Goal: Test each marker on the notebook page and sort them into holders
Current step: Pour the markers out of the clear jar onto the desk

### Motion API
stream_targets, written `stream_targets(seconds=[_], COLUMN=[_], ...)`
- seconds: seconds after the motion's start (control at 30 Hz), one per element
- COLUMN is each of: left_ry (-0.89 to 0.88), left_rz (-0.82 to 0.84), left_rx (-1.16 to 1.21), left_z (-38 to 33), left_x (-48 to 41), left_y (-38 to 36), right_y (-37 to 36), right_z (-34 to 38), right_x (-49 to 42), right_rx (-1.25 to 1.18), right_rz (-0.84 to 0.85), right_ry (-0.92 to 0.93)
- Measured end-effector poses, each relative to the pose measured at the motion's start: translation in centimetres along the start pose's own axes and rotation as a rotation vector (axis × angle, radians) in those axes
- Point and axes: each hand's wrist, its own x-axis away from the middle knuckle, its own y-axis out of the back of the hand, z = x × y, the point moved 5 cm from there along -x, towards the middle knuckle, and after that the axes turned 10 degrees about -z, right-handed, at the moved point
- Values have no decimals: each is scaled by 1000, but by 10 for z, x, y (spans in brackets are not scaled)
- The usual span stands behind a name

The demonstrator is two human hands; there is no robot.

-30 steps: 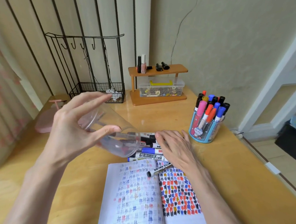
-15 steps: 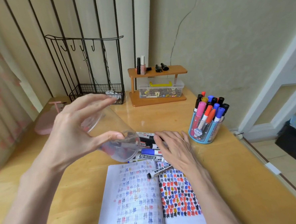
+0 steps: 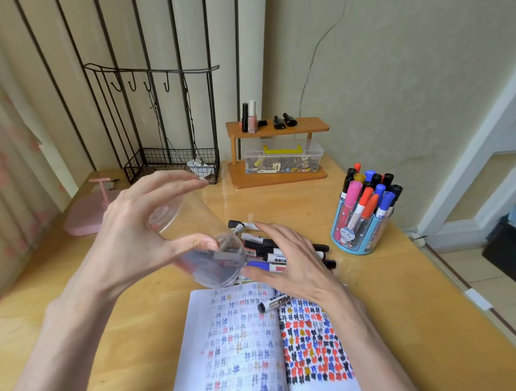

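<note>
Cup [image 3: 186,216] tilts in left hand [image 3: 130,236]; right hand [image 3: 298,264] seemingly presses loose markers [image 3: 272,259].

one wide-angle view, worn on the person's head, facing forward and down across the desk [image 3: 424,326]. it sits close: forearms enter from the bottom edge, left hand [image 3: 133,233] and right hand [image 3: 295,264] mid-frame, the wall [image 3: 408,83] beyond the hands.

The right hand [image 3: 295,258] hides part of the marker pile [image 3: 273,251]; the notebook [image 3: 241,345] is cropped below.
</note>
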Motion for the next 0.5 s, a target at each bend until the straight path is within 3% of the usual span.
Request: stream_targets(seconds=[0.2,0.37,0.5], left_ry=[34,4,-8], left_rz=[-27,-82,-120], left_rx=[42,55,21], left_z=[7,3,3], left_x=[0,-2,-3], left_y=[15,26,31], right_y=[7,0,-14], right_z=[5,45,66], right_x=[-12,-10,-9], right_rx=[-48,-186,-76], right_rz=[-16,83,92], right_ry=[-84,14,73])
